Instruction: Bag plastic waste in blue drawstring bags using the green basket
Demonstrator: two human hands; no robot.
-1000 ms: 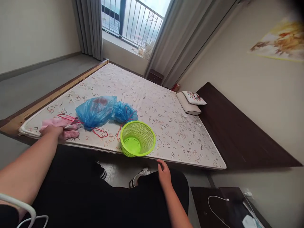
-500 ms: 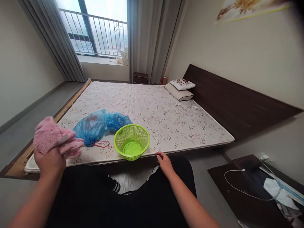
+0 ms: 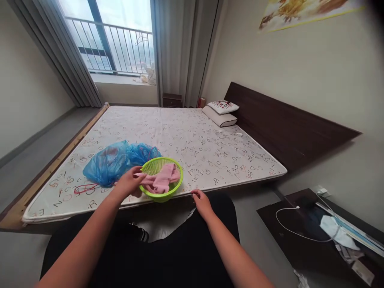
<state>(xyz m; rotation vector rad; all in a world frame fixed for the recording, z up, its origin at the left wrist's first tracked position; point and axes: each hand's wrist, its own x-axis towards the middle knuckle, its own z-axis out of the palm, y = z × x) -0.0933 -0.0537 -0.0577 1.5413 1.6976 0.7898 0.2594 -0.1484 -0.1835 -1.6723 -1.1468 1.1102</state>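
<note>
Your left hand (image 3: 131,183) pinches the fuzzy pink cloth (image 3: 163,179), which runs left to right into the round, latticed green plastic basket (image 3: 162,197); your right hand (image 3: 202,202) curls loosely, empty.

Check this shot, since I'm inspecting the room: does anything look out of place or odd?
Mostly fine, but the mattress has no sheet though pillows lie on it, and a red string lies loose beside the blue bags. On the stand at right, a cable sprawls uncoiled. The basket looks upright.
</note>
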